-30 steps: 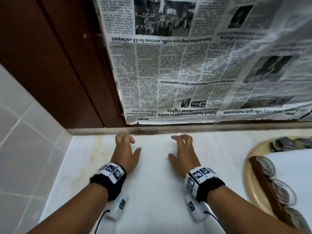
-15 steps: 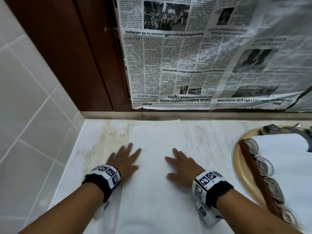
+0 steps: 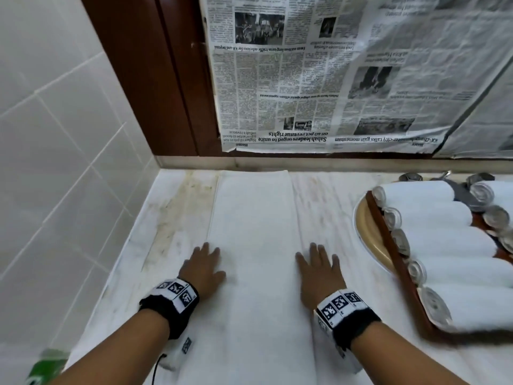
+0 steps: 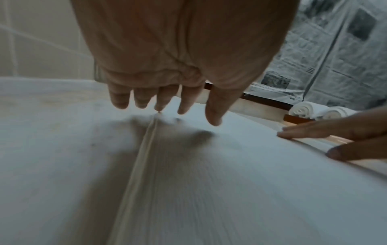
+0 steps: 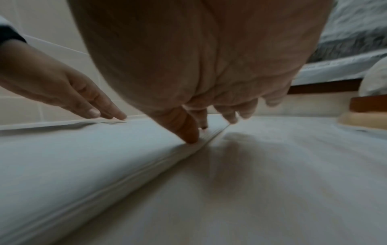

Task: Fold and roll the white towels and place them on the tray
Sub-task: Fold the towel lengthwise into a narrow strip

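Note:
A white towel (image 3: 255, 223) folded into a long narrow strip lies flat on the pale counter (image 3: 322, 201), running from the back wall toward me. My left hand (image 3: 204, 263) lies flat with straight fingers on the strip's left edge (image 4: 146, 149). My right hand (image 3: 319, 266) lies flat on its right edge, the thumb pressing the towel (image 5: 104, 157) in the right wrist view. Neither hand grips anything. At the right, a dark wooden tray (image 3: 388, 245) carries several rolled white towels (image 3: 444, 234).
The tray sits over a beige round basin rim (image 3: 366, 232). White tiles (image 3: 55, 162) wall off the left side. Behind the counter are dark wood panels (image 3: 150, 79) and taped newspaper (image 3: 333, 79). A green object (image 3: 45, 365) shows at the lower left corner.
Both hands slid along the towel from its far end back toward me, flat on its two edges. The view tilted, bringing the tray of rolled towels further into sight.

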{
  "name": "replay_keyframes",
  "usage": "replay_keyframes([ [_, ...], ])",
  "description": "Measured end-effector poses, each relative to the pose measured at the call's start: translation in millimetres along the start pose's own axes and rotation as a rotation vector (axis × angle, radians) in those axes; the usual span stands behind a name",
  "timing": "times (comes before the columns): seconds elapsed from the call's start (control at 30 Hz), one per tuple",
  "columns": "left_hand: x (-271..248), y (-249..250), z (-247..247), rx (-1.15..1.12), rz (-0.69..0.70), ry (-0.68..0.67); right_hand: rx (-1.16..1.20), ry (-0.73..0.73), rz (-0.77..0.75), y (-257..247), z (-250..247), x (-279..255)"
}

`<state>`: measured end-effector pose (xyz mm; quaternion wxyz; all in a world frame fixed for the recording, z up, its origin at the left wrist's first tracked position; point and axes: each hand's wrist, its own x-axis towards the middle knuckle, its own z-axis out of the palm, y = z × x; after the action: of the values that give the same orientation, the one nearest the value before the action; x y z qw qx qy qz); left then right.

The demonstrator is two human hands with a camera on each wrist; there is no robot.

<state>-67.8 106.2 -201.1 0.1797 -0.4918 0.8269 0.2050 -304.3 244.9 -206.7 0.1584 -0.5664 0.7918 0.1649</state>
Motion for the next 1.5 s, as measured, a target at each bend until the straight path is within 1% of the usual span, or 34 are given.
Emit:
replay_keyframes([
  [0.03,-13,4,6,0.021,0.014,0.038,0.011,0.022,0.000,-3,4,-10],
  [0.07,-26,7,14,0.024,0.059,0.050,0.035,0.034,-0.048,-9,9,-21],
  [0.13,-52,15,34,-0.013,0.161,-0.008,0.087,-0.001,-0.192,-21,24,-45],
  [0.17,-64,17,44,-0.031,0.188,-0.055,0.106,-0.036,-0.236,-25,33,-55],
  [0.2,-75,17,53,-0.037,0.196,-0.090,0.125,-0.071,-0.243,-27,43,-65],
  [0.27,-91,10,68,-0.012,0.165,-0.101,0.183,-0.105,-0.186,-25,60,-78],
  [0.37,-109,-5,87,0.022,0.045,-0.083,0.230,-0.113,-0.086,-16,79,-97],
  [0.47,-124,-14,106,0.003,-0.067,-0.059,0.268,-0.145,-0.043,-8,93,-119],
  [0.57,-137,-17,126,-0.029,-0.130,0.007,0.286,-0.146,-0.015,-2,103,-135],
  [0.63,-142,-17,133,-0.031,-0.138,0.043,0.300,-0.131,0.004,-3,106,-142],
  [0.77,-143,-22,138,-0.045,-0.117,0.060,0.325,-0.109,0.038,-7,116,-156],
  [0.93,-144,-26,141,-0.054,-0.071,0.101,0.288,-0.014,0.096,-10,131,-178],
  [1.03,-147,-36,136,-0.063,-0.026,0.146,0.235,0.085,0.186,-19,134,-190],
  [1.1,-149,-48,129,-0.125,0.023,0.212,0.262,0.214,0.237,-25,129,-195],
  [1.17,-156,-58,124,-0.175,0.047,0.292,0.332,0.340,0.298,-31,122,-196],
  [1.2,-163,-60,123,-0.188,0.036,0.325,0.406,0.350,0.347,-35,120,-197],
  [1.27,-180,-63,128,-0.144,-0.020,0.306,0.625,0.303,0.466,-47,116,-201],
  [1.33,-194,-67,144,-0.085,-0.062,0.210,0.846,0.234,0.610,-57,118,-200],
  [1.37,-198,-69,152,-0.113,-0.083,0.164,0.958,0.155,0.666,-59,118,-199],
  [1.4,-200,-70,158,-0.179,-0.119,0.124,1.068,0.065,0.705,-60,119,-197],
  [1.43,-200,-71,164,-0.311,-0.160,0.097,1.154,-0.009,0.725,-60,121,-195],
  [1.47,-199,-71,167,-0.506,-0.202,0.058,1.232,-0.042,0.709,-59,122,-192],
  [1.5,-197,-69,167,-0.740,-0.221,0.017,1.292,-0.036,0.681,-59,123,-190],
])
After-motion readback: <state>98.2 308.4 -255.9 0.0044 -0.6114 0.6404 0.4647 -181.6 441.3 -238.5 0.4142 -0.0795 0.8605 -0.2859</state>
